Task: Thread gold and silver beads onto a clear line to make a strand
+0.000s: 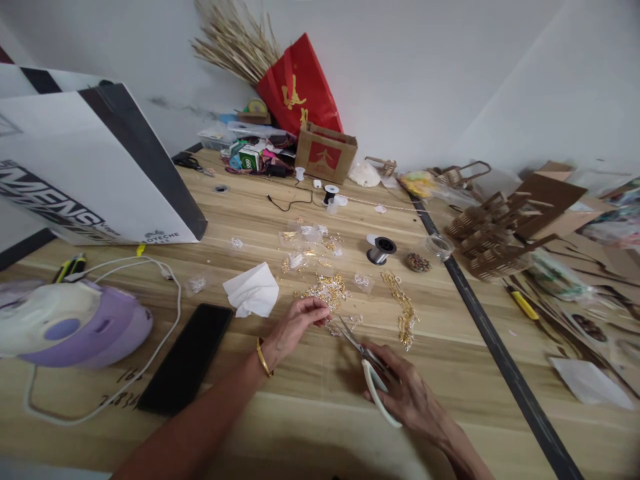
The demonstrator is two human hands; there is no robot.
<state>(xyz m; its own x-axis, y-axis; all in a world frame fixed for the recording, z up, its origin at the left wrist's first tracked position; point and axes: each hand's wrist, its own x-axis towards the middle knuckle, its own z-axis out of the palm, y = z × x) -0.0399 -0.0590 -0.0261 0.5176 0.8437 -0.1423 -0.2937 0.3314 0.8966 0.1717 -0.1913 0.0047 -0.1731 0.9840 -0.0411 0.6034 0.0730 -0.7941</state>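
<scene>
My left hand (pixel 299 327) has its thumb and fingers pinched together at the edge of a pile of gold and silver beads (pixel 327 291); what they hold is too small to name. White-handled scissors (pixel 376 390) are in my right hand (pixel 407 393), with its fingers wrapped round them. Their narrow blades point up and left, tips close to my left fingertips. A thin silver chain (pixel 353 323) lies just beyond the blade tips. To the right lies a bundle of gold chain (pixel 404 313). Small clear bags of findings (pixel 307 235) lie behind the beads.
A black phone (pixel 187 360), a white tissue (pixel 253 291) and a white cable (pixel 177 293) lie left. Behind the hands stand a wire spool (pixel 381 250) and a jar of beads (pixel 419 261). Woven baskets (pixel 485 233) and a yellow cutter (pixel 523 303) are at right, a large white bag (pixel 95 167) at left.
</scene>
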